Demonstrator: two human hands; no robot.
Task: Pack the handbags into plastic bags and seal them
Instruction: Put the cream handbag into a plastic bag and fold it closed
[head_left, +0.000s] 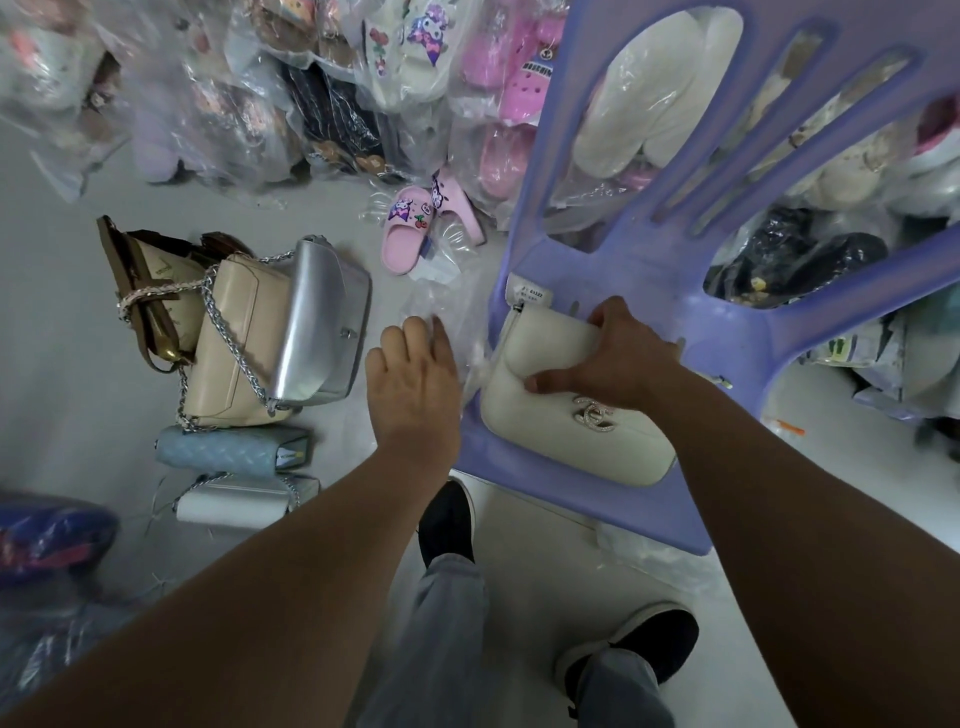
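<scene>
While two dark shoes (447, 519) stand on the pale floor (52, 364), the right hand (618, 353) grips the cream handbag (561, 415) at its upper edge, thumb across the front. The bag lies flat on the seat of the purple chair (727, 353), near the seat's left edge. The left hand (410, 384) is released, fingers straight, over a clear plastic bag (447, 306) just off that edge. Farther left on the floor lean a silver handbag (322, 327) and a beige handbag (234, 332); beyond lie pink slippers (410, 228).
</scene>
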